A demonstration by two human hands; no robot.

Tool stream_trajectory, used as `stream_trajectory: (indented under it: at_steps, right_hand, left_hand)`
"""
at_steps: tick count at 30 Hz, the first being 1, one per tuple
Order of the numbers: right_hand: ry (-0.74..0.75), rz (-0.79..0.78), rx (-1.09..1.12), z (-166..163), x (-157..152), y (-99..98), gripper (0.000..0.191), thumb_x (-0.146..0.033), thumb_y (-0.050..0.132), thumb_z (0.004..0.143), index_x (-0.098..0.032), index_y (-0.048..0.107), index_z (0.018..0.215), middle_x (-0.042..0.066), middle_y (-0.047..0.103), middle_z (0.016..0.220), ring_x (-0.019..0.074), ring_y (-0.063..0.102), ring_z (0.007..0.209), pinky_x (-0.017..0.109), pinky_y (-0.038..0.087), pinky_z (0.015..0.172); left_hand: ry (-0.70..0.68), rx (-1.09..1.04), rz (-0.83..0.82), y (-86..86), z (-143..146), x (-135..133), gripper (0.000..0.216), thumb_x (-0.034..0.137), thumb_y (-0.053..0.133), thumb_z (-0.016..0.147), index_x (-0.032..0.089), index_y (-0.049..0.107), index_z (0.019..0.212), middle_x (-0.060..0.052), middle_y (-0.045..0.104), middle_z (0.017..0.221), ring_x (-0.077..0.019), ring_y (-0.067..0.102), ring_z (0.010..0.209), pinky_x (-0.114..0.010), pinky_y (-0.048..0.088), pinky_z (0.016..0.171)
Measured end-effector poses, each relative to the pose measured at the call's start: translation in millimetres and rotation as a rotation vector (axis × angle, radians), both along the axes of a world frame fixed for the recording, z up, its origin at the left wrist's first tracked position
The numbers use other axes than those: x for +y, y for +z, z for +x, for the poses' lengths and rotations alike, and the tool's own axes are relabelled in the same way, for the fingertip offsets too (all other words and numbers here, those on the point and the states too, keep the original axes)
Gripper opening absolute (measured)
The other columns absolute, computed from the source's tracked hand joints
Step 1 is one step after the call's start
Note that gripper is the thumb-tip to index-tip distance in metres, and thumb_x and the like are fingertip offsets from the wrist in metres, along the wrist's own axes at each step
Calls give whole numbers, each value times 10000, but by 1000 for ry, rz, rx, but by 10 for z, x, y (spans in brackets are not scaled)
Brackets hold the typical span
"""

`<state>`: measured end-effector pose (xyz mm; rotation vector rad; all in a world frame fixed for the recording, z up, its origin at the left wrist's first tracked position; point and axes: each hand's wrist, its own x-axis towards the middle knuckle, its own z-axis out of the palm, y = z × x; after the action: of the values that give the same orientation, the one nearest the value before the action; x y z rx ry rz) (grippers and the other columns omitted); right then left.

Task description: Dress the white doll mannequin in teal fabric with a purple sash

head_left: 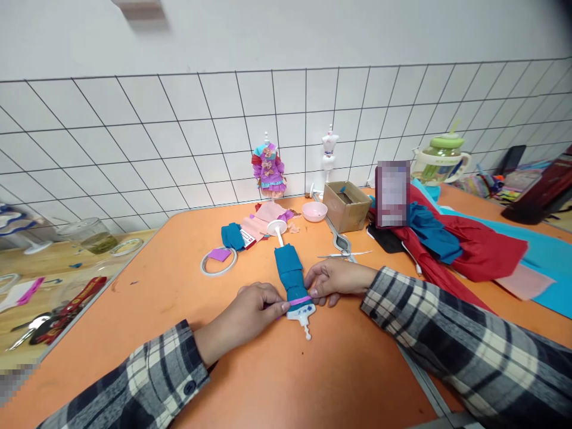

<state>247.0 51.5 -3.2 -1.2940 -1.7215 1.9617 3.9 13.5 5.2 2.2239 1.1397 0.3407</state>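
A small white doll mannequin [304, 312] lies on the orange table, its neck toward me and its round stand away. Teal crepe paper [290, 266] wraps its body. Across the paper near the shoulders runs a thin purple strip [300, 301]. My left hand [259, 310] pinches the strip's left end between thumb and fingers. At the other side my right hand [328, 280] is closed on the strip's right end, fingertips against the teal wrap. Behind the stand lie pink paper scraps [271, 213] and a folded teal piece [233, 236].
A tape roll [218, 261], scissors [342, 244], a pink bowl [314, 211] and a cardboard box [347, 205] lie beyond my hands. A dressed mannequin [268, 170] and a bare one [329, 152] stand by the wall. A phone [392, 195] and red paper [482, 238] are right.
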Motion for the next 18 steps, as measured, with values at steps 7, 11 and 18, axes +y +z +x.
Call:
stream_trajectory:
  at_steps: [7, 11, 18]
  right_hand:
    - [-44, -183, 182, 23, 3, -41, 440, -288, 880, 615, -114, 634, 936, -2, 679, 705, 85, 660, 616, 156, 573, 562]
    - [-74, -317, 535, -46, -78, -24, 513, -321, 883, 636, -130, 601, 1020, 8, 681, 837, 102, 681, 705, 179, 594, 579]
    - [-125, -296, 778, -293, -292, 36, 514, -434, 849, 671, -147, 599, 1016, -13, 633, 789, 79, 623, 630, 142, 541, 482]
  left_hand:
    - [56, -346, -303, -37, 19, -3, 407, 487, 587, 875, 147, 667, 666, -56, 697, 787, -178, 627, 738, -268, 469, 696]
    - [154, -698, -516, -29, -2, -52, 378, 522, 628, 854, 152, 664, 784, -36, 687, 736, -179, 655, 709, -294, 506, 713]
    - [241, -1039, -677, -30, 98, -234, 446, 596, 707, 750, 161, 608, 762, -27, 619, 676, -138, 560, 540, -237, 446, 467]
